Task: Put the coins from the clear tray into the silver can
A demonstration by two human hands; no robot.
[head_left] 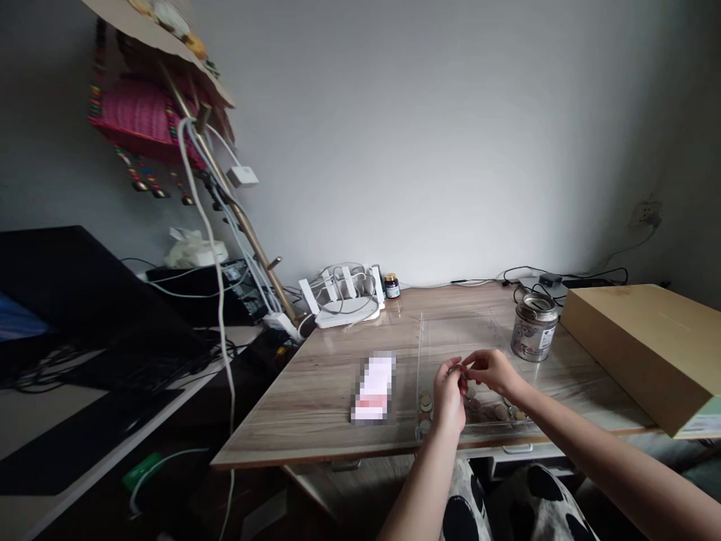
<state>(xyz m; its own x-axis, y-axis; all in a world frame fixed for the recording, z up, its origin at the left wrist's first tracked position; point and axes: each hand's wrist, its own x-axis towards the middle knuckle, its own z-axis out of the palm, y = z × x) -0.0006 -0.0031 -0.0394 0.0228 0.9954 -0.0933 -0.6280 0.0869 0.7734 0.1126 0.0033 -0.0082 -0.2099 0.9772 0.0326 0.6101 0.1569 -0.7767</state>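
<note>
The left arm [426, 473] and right arm [591, 443] stretch from the near side. Left hand [449, 394] and right hand [493, 371] sit close, fingers [475, 362] bent.

Silvery and golden coins [499, 412]; patterned silver tin [532, 332]; brown wood-grain desk [312, 391]; tan box [647, 338].

No readable text or numbers
The white label [546, 340] on the patterned tin [525, 336] is too small to make out; the jar label [393, 288] on the dark jar likewise; the pale oblong [374, 385] on the table [304, 409] is pixelated, its markings illegible.
</note>
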